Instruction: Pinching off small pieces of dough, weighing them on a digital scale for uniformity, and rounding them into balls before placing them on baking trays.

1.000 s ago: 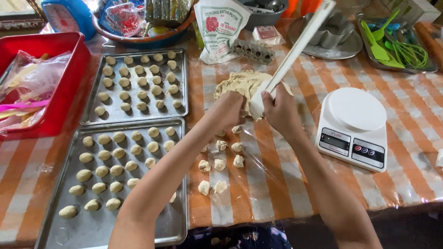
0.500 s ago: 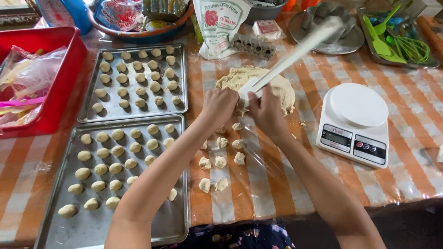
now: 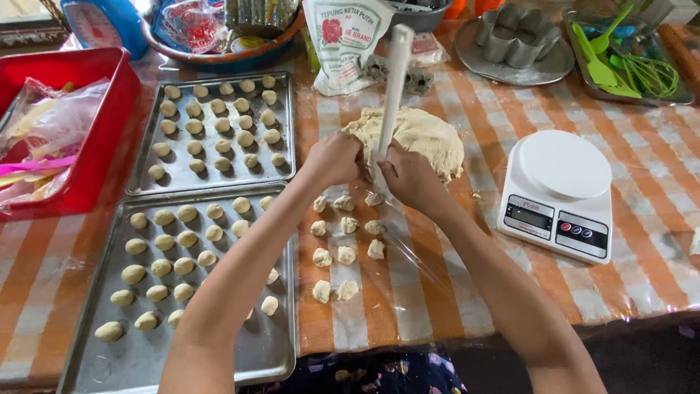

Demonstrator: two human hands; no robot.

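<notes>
Dough mound [image 3: 423, 135] — pale, soft and lumpy, with a floury matte surface — sits just above the middle of the frame on a table covered in an orange-and-white striped cloth [image 3: 656, 248] under clear plastic film. Both hands meet at its lower left edge. The left hand [image 3: 334, 157] is clenched, knuckles up, and the right hand [image 3: 412, 175] is curled beside it; between them they grasp the lower end of a long white plastic blade [image 3: 394, 84], flat and smooth, which stands nearly upright and leans a little toward the top of the frame, its foot against the dough.

Below the hands, in the centre, small rough-cut dough pieces [image 3: 346, 255] lie in loose rows on the film, irregular and cornered. To the left, two shallow metal trays, dull grey and scuffed, lie one above the other: the upper tray [image 3: 284, 168] holds tidy rows of little rounded balls, and the lower tray [image 3: 273, 350] holds more of them — its lower right part still bare metal.

At centre right stands a white kitchen scale [image 3: 561, 193] with a round, smooth platform and a small display panel. A red plastic tub [image 3: 109, 138] with crumpled clear bags fills the left edge. Along the top are a paper flour bag [image 3: 343, 44], a metal plate with fluted cutters [image 3: 510, 44], and at upper right a tray of green utensils [image 3: 620, 58], including a wire whisk.
</notes>
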